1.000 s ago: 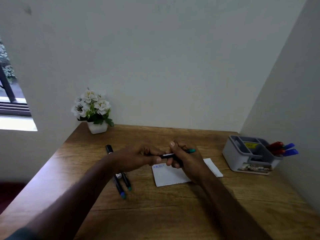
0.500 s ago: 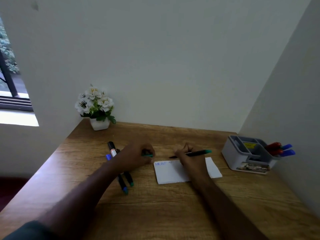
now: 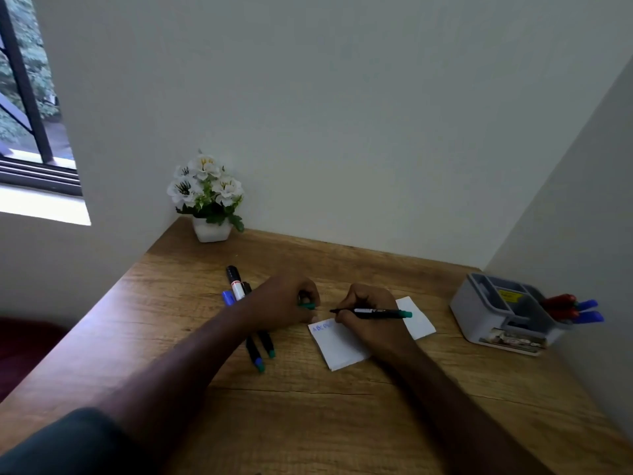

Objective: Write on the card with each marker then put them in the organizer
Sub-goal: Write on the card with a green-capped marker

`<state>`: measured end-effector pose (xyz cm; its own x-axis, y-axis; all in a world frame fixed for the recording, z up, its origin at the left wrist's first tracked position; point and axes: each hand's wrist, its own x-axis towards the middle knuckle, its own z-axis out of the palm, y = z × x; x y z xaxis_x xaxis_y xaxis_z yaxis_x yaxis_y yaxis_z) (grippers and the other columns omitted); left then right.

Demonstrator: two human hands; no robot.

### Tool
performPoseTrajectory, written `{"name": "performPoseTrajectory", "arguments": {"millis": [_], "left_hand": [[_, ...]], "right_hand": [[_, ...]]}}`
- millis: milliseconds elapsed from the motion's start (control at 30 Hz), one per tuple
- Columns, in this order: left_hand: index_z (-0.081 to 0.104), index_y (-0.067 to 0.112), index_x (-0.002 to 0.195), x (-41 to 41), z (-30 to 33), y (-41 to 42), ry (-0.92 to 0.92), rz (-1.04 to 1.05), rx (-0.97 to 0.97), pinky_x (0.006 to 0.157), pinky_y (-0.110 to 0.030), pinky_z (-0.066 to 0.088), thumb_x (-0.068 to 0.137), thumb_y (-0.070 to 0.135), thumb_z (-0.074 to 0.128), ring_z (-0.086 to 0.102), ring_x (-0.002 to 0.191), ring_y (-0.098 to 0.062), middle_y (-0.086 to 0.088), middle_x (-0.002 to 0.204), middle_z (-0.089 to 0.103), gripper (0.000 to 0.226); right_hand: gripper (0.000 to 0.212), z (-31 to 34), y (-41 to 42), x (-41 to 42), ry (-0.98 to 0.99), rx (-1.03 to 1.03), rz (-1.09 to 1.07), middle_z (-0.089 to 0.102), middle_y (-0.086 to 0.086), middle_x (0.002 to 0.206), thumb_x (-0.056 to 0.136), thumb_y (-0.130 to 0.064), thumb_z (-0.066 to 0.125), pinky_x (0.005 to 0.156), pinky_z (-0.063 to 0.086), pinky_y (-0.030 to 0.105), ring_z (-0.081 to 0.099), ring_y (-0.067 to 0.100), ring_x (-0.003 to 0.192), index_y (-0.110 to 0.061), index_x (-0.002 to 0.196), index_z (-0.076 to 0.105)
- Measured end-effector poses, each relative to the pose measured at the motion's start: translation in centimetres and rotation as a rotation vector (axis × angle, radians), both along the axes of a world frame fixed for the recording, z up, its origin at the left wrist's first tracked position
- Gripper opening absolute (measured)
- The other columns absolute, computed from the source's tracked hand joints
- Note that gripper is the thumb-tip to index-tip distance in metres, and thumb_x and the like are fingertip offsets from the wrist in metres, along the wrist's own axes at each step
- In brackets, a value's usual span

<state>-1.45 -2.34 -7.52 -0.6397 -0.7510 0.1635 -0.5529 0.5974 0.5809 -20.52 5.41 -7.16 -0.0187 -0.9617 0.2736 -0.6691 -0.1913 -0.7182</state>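
right hand point(image 3: 368, 315) pinches the green marker point(image 3: 373, 312), tip at the card's point(image 3: 339, 341) top edge — left hand point(image 3: 287, 303) beside the card grips its cap point(image 3: 308, 306). marker looks light, stiff, slick — hold low on the barrel.

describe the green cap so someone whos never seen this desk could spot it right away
Start at the wooden desk and find the white card near its middle. Just left of the card's far corner rests the left hand, and the small green cap pokes out from its curled fingers. Unlike the whole markers lying under that forearm, it is a short stub with no black barrel.
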Motion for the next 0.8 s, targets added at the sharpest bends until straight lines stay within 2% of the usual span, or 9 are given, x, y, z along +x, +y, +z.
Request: {"name": "performPoseTrajectory", "arguments": {"millis": [100,200,333,433,533,667,800], "left_hand": [[0.072,0.02,0.095,0.0,0.0,0.1,0.029,-0.011,-0.019,0.065,-0.013,0.04,0.081,0.029,0.075,0.056,0.077,0.001,0.015,0.086,0.064,0.017],[0.072,0.018,0.095,0.0,0.2,0.1,0.049,-0.029,0.027,0.064,-0.015,0.045,0.076,0.029,0.079,0.06,0.075,-0.001,0.011,0.084,0.067,0.023],[0.07,0.021,0.097,0.2,0.0,0.0,0.047,0.0,0.096,0.058,-0.008,0.042,0.066,0.031,0.087,0.059,0.074,-0.001,0.009,0.086,0.065,0.036],[0.071,0.019,0.097,0.1,0.0,0.0,0.043,-0.001,0.091,0.059,-0.009,0.043,0.066,0.029,0.087,0.059,0.075,-0.003,0.007,0.087,0.065,0.036],[0.071,0.019,0.098,0.1,0.2,0.0,0.036,-0.011,0.089,0.065,-0.017,0.047,0.069,0.026,0.085,0.06,0.078,-0.006,0.007,0.087,0.065,0.033],[0.07,0.017,0.099,0.1,0.4,0.1,0.037,-0.014,0.114,0.066,-0.019,0.047,0.069,0.023,0.085,0.061,0.081,-0.01,0.004,0.089,0.066,0.034],[0.07,0.018,0.098,0.2,0.3,0.1,0.049,-0.015,0.126,0.066,-0.018,0.048,0.068,0.024,0.086,0.061,0.081,-0.01,0.004,0.089,0.065,0.035]], "right_hand": [[0.014,0.1,0.4,1.3,-0.072,0.005,-0.068,0.069,-0.006,0.075,0.082,-0.012,0.07,0.058,0.046,0.014,0.063,0.004,0.076,-0.014,0.068,0.07],[0.023,-0.1,1.0,2.1,-0.137,0.032,-0.053,0.065,-0.005,0.067,0.081,-0.006,0.067,0.054,0.042,0.012,0.06,0.0,0.07,-0.013,0.059,0.063],[0.026,-0.5,1.3,2.2,-0.154,0.068,-0.031,0.062,-0.005,0.061,0.083,-0.011,0.066,0.051,0.039,0.014,0.055,0.0,0.06,-0.014,0.058,0.059],[0.033,-0.5,1.4,2.5,-0.158,0.043,-0.004,0.059,-0.011,0.057,0.08,-0.018,0.071,0.049,0.038,0.013,0.054,-0.002,0.058,-0.022,0.053,0.054],[0.04,-0.7,1.4,2.9,-0.148,0.025,0.022,0.058,-0.014,0.054,0.081,-0.013,0.073,0.049,0.038,0.012,0.054,-0.002,0.056,-0.026,0.049,0.052],[0.033,-0.8,1.8,2.9,-0.17,0.029,0.036,0.055,-0.013,0.054,0.076,-0.027,0.07,0.049,0.036,0.012,0.051,-0.003,0.054,-0.025,0.05,0.049],[0.037,-0.9,1.8,2.9,-0.161,0.044,0.044,0.055,-0.013,0.055,0.081,-0.021,0.071,0.049,0.037,0.012,0.05,-0.003,0.055,-0.025,0.051,0.05]]}}
